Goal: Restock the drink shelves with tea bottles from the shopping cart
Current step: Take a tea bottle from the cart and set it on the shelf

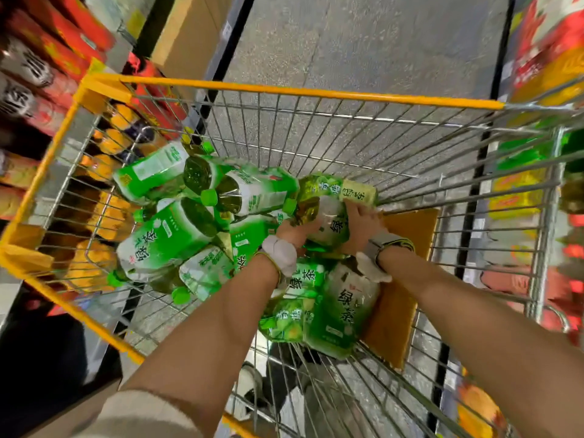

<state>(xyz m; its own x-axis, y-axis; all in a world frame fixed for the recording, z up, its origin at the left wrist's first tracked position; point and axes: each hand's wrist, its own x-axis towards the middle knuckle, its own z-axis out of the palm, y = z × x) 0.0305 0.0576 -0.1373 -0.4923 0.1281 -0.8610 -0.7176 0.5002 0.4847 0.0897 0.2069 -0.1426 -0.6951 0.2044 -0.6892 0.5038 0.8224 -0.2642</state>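
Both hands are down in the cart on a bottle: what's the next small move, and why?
Probably lift that bottle straight up out of the cart: the left hand and right hand already grip it from either side, and it lies on top of the other bottles.

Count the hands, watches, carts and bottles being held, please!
Hands: 2 (left hand, right hand)
Watch: 1
Cart: 1
Held bottle: 1
Total: 5

My bare forearms, a pale beige sleeve [148,409] pushed up my left arm, white cloth wraps [279,249] at both wrists, a grey-strapped watch [384,243] on my right wrist
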